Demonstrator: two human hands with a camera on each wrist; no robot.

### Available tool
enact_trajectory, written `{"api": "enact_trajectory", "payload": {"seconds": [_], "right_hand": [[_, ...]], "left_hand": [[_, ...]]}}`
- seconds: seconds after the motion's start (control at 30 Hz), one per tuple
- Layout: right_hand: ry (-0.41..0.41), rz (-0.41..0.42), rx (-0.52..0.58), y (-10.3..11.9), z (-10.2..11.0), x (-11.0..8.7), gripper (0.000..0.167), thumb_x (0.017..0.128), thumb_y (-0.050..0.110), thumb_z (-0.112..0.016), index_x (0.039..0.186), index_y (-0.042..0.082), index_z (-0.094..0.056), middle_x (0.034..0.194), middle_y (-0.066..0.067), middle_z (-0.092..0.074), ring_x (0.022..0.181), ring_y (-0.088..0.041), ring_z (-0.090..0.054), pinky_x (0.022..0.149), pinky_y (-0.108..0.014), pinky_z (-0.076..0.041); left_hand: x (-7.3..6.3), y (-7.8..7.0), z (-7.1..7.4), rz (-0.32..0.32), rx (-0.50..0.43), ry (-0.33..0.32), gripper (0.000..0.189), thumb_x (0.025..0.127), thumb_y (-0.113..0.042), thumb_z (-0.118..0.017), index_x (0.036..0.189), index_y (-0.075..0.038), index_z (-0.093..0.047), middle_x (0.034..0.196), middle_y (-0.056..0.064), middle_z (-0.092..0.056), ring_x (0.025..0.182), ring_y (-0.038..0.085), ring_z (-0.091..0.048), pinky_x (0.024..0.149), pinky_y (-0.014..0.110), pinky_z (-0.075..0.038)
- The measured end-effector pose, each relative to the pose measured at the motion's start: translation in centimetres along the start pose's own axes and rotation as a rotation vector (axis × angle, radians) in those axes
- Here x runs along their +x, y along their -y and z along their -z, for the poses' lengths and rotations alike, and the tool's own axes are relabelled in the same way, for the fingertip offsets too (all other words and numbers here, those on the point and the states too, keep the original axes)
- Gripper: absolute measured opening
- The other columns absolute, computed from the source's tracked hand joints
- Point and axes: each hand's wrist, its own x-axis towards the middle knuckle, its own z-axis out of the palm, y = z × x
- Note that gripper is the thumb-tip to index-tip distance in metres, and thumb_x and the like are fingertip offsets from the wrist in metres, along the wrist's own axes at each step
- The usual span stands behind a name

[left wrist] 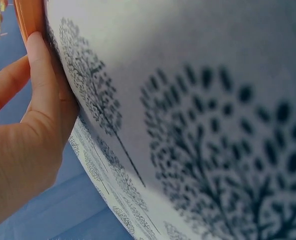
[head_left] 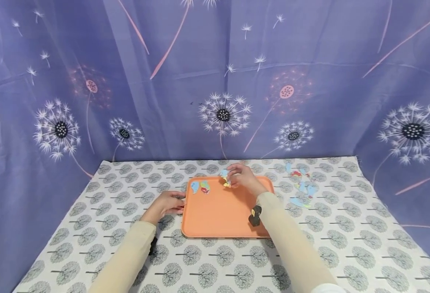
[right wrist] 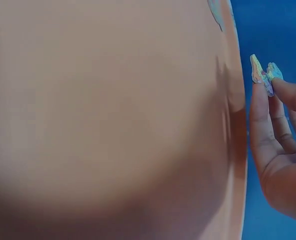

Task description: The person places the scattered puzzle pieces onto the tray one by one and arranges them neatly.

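Between thumb and fingertips, my right hand (head_left: 241, 177) pinches a small blue-and-yellow puzzle piece (head_left: 225, 179) above the back edge of an orange tray (head_left: 218, 215). The right wrist view shows the same puzzle piece (right wrist: 262, 75), thin and irregular in outline, beyond the tray's rim (right wrist: 236, 150). My left hand (head_left: 169, 204) is at the tray's left side, its fingers extended; a fingertip touches the orange rim (left wrist: 30, 20) in the left wrist view. In the tray's back left corner lie a light blue piece (head_left: 194, 186) and a green-and-red piece (head_left: 205, 187).
Several blue, red and yellow pieces (head_left: 303, 188) lie scattered on the tablecloth to the right of the tray. The cloth (head_left: 222, 260) has a grey tree print. A purple dandelion-print curtain (head_left: 171, 101) stands behind the table and at both sides.
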Motion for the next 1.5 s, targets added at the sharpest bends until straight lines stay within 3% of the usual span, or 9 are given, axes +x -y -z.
{"api": "enact_trajectory", "payload": {"seconds": [0.3, 0.63, 1.17, 1.5], "right_hand": [[0.004, -0.049, -0.027, -0.2, -1.6, 0.8, 0.034, 0.090, -0.005, -0.060, 0.124, -0.005, -0.054, 0.096, -0.013, -0.064, 0.070, -0.017, -0.063, 0.065, -0.037, -0.063], [0.018, -0.060, -0.043, -0.4, -2.2, 0.6, 0.034, 0.087, -0.012, -0.057, 0.121, -0.007, -0.055, 0.092, -0.017, -0.064, 0.065, -0.020, -0.062, 0.060, -0.035, -0.062], [-0.042, -0.013, -0.200, -0.8, -3.8, 1.1, 0.025, 0.084, -0.008, -0.063, 0.109, -0.008, -0.064, 0.086, -0.017, -0.068, 0.060, -0.015, -0.063, 0.053, -0.026, -0.059], [-0.045, -0.020, -0.220, -0.3, -4.8, 1.0, 0.022, 0.082, -0.009, -0.065, 0.104, -0.008, -0.066, 0.085, -0.018, -0.069, 0.059, -0.017, -0.063, 0.051, -0.025, -0.058]], "left_hand": [[0.5, -0.8, -0.4, -0.001, 0.008, 0.025, 0.043, 0.087, 0.006, -0.064, 0.129, 0.000, -0.058, 0.084, 0.017, -0.067, 0.064, 0.016, -0.066, 0.066, 0.028, -0.063], [0.9, -1.0, -1.2, -0.006, 0.015, 0.042, 0.043, 0.086, 0.007, -0.065, 0.128, 0.001, -0.059, 0.085, 0.018, -0.069, 0.059, 0.016, -0.066, 0.066, 0.029, -0.063], [0.4, -0.6, -0.5, -0.013, 0.017, 0.017, 0.042, 0.086, 0.006, -0.065, 0.127, 0.001, -0.059, 0.086, 0.018, -0.068, 0.060, 0.016, -0.066, 0.066, 0.029, -0.063], [0.2, -0.2, -0.1, -0.002, 0.018, 0.001, 0.041, 0.086, 0.006, -0.065, 0.127, 0.000, -0.060, 0.087, 0.019, -0.069, 0.062, 0.016, -0.067, 0.066, 0.029, -0.063]]}}
